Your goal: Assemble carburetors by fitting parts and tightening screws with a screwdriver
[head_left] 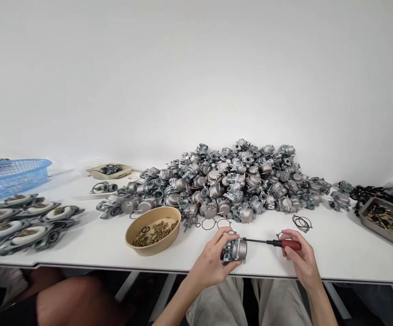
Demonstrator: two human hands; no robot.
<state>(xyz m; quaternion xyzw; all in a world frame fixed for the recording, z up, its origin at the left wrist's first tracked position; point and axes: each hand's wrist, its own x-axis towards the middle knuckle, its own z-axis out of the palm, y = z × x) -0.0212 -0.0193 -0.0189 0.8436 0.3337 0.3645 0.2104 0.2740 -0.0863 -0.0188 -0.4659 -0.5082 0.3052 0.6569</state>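
Near the table's front edge, my left hand (pixel 213 259) grips a metal carburetor (pixel 234 250), its round silver bowl turned to the right. My right hand (pixel 301 256) is closed around the red handle of a screwdriver (pixel 289 244). The dark shaft lies nearly level and its tip meets the upper part of the carburetor; the exact contact point is too small to tell. Behind my hands rises a big heap of similar carburetors (pixel 213 181). Thin black rubber rings (pixel 301 223) lie on the white table, some beside my right hand and others just in front of the heap.
A tan bowl (pixel 130 240) of small brass-coloured parts stands left of my hands. Farther left are flat metal assemblies with white rings (pixel 30 234) and a blue basket (pixel 30 179). At right sits a metal tray (pixel 369 222) of small parts. Another person's leg (pixel 77 301) shows lower left.
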